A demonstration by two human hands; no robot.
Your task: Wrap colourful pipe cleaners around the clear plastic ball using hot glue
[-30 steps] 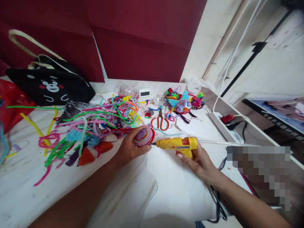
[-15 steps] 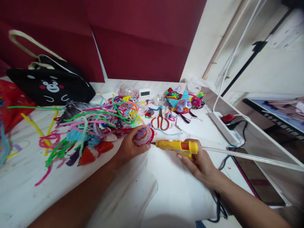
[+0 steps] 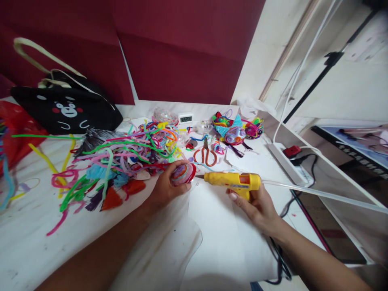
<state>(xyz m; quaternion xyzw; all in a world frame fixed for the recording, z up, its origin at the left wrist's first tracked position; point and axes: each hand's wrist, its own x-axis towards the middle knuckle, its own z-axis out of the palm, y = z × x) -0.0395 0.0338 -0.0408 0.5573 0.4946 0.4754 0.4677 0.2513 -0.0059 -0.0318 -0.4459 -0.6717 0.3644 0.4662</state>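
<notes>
In my left hand (image 3: pixel 169 182) is a ball wrapped in rings of pipe cleaner (image 3: pixel 182 173), lilac, orange, pink and red. My fingers curl around its left side and the thumb presses underneath. My right hand (image 3: pixel 257 206) grips the handle of a yellow hot glue gun (image 3: pixel 232 180), with a long clear glue stick (image 3: pixel 321 195) sticking out of its back. The nozzle points left at the ball's red edge, a small gap away from it. Just behind the ball lie scissors (image 3: pixel 205 155) with orange handles.
A heap of pipe cleaners (image 3: pixel 130 149) and tassels spreads to the left, before a black bag (image 3: pixel 66 109). Finished colourful ornaments (image 3: pixel 235 135) and a small digital clock (image 3: pixel 185 118) stand at the back. At right are a power strip (image 3: pixel 286 163), a phone (image 3: pixel 330 230) and the gun's black cord (image 3: pixel 280 262).
My right hand has drawn the glue gun to the right and slightly up, so its tip has come away from the ball. The left hand keeps its hold on the ball.
</notes>
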